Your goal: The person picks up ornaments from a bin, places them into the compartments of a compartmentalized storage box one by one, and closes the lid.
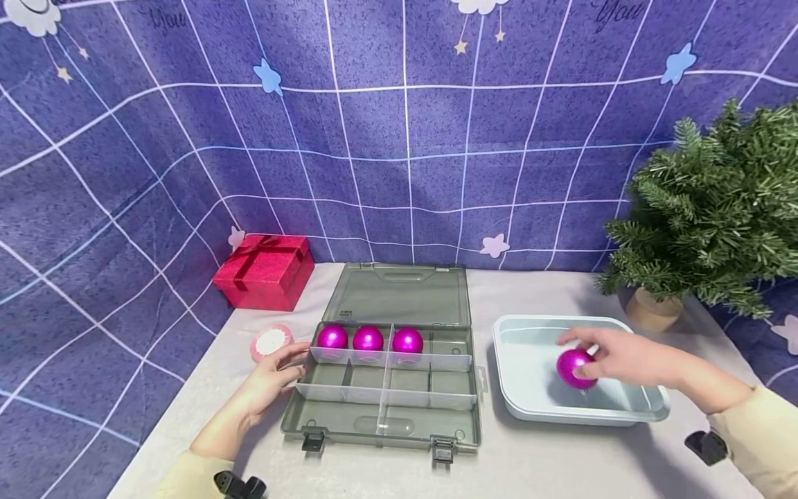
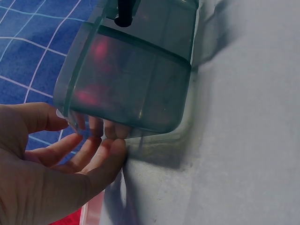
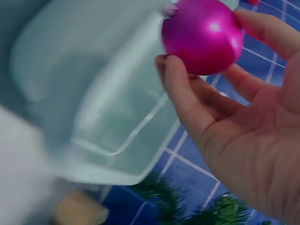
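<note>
My right hand (image 1: 623,355) grips a shiny magenta Christmas bauble (image 1: 574,369) over a pale blue plastic tub (image 1: 508,374). In the right wrist view, fingers and thumb hold this bauble (image 3: 204,37) from its sides, its small silver cap showing. A translucent grey-green compartment box (image 1: 405,438) lies with its lid (image 1: 399,294) folded back. Three magenta baubles sit in its back row: left (image 1: 332,337), middle (image 1: 368,339) and right (image 1: 408,341). My left hand (image 1: 268,384) touches the box's left side with loosely bent fingers; in the left wrist view that hand (image 2: 51,173) meets the box's edge.
Beyond my left hand lie a round pink-and-white object (image 1: 271,342) and a red gift box (image 1: 264,274) with a dark ribbon. A small artificial fir tree (image 1: 717,215) stands behind the tub at the right. A blue patterned cloth (image 1: 374,180) hangs behind the table.
</note>
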Action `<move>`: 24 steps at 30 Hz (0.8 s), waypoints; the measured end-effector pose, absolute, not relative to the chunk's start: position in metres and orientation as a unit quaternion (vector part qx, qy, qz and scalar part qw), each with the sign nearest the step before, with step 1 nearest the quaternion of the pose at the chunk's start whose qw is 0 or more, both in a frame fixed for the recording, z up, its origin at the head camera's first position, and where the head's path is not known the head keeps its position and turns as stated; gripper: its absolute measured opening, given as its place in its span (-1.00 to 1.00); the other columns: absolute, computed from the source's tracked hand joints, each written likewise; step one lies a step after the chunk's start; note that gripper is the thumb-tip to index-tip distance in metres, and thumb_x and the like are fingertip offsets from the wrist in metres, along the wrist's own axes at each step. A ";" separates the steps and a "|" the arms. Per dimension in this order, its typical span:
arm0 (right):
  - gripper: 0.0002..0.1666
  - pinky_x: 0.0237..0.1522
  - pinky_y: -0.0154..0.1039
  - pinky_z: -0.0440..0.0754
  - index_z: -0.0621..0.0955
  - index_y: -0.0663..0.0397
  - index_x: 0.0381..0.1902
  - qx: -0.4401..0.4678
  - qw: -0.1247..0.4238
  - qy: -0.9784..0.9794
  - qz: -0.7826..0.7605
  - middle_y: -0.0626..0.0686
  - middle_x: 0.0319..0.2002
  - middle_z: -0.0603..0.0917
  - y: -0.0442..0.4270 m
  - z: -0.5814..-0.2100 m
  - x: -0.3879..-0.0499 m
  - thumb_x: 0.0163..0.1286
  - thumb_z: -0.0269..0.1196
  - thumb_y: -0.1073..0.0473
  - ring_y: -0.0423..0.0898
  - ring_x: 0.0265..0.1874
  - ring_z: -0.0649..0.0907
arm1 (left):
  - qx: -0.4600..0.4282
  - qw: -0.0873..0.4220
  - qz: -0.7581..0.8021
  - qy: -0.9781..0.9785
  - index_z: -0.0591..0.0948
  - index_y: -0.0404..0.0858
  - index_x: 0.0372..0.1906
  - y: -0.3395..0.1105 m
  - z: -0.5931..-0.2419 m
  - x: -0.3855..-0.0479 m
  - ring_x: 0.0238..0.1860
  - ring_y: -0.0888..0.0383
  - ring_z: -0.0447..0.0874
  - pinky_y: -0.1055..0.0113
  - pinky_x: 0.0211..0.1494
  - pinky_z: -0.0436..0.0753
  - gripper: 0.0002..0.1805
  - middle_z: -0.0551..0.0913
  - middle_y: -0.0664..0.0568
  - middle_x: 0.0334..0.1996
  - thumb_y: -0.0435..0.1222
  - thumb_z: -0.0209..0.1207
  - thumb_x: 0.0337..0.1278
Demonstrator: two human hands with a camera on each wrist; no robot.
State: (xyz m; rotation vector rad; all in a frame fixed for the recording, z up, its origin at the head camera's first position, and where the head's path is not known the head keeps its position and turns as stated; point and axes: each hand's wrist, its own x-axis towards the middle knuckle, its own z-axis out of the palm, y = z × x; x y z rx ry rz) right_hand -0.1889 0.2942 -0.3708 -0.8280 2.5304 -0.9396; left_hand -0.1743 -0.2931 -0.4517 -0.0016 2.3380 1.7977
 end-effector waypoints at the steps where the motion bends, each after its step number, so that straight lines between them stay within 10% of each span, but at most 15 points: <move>1: -0.43 -0.24 -0.22 0.65 0.50 0.40 0.24 -0.288 0.161 0.876 -0.351 0.06 -0.13 0.68 0.291 -0.365 -0.190 0.37 0.34 0.21 -0.17 -0.27 0.67 | 0.000 0.095 0.606 0.790 0.27 -0.46 0.48 -0.293 -0.452 -0.174 0.33 -0.24 0.36 -0.15 0.19 0.47 -0.37 0.31 -0.46 0.41 -0.46 0.05 0.33; 15: -0.44 0.05 -0.02 0.66 0.42 0.48 0.22 -0.195 0.192 0.771 -0.575 0.23 -0.04 0.61 0.205 -0.342 -0.219 0.41 0.26 0.21 -0.02 -0.06 0.66 | -0.003 0.096 0.606 0.789 0.27 -0.46 0.48 -0.292 -0.452 -0.174 0.32 -0.22 0.38 -0.09 0.17 0.48 -0.38 0.31 -0.46 0.40 -0.47 0.05 0.34; 24: -0.52 -0.13 -0.11 0.70 0.52 0.41 0.18 -0.215 0.229 0.778 -0.544 0.19 -0.15 0.66 0.157 -0.363 -0.244 0.35 0.26 0.29 -0.03 -0.24 0.67 | -0.001 0.093 0.608 0.789 0.27 -0.46 0.48 -0.294 -0.453 -0.175 0.34 -0.23 0.37 -0.16 0.23 0.45 -0.37 0.32 -0.46 0.40 -0.47 0.05 0.33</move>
